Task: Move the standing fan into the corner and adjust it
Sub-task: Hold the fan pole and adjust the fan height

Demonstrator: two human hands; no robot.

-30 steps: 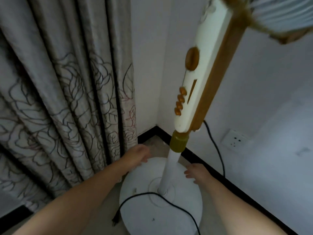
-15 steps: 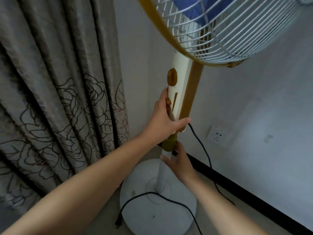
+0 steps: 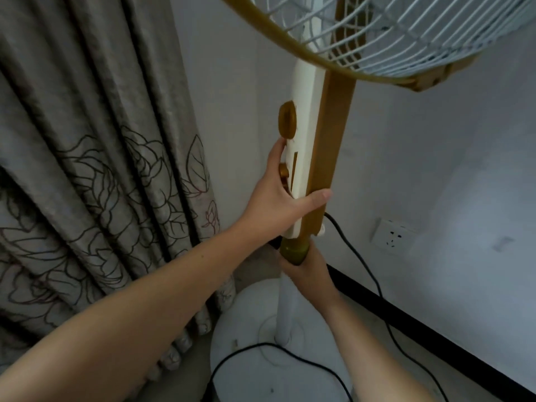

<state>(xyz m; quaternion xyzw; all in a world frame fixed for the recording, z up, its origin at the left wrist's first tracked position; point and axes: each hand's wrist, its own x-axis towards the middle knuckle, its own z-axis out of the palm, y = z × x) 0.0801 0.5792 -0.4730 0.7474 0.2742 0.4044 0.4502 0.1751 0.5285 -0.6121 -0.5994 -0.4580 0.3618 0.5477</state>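
Observation:
The standing fan stands in the room corner, its white and brown control column (image 3: 313,134) rising from a round white base (image 3: 249,369). Its white wire grille with a golden rim (image 3: 400,33) fills the top right. My left hand (image 3: 278,198) wraps the lower part of the control column, thumb across the brown side, fingers by the golden buttons. My right hand (image 3: 304,271) grips the golden height collar (image 3: 294,250) on the white pole (image 3: 285,309). The fan's motor and blades are out of view.
A grey flowered curtain (image 3: 95,169) hangs close on the left, touching the base. A black power cord (image 3: 359,265) runs from the column down along the wall and over the base. A white wall socket (image 3: 391,235) sits low on the right wall above a black skirting board (image 3: 420,329).
Both hands rose from the base to the column and collar, and the view tilted up. Since half a second ago the grip is the same, seen closer.

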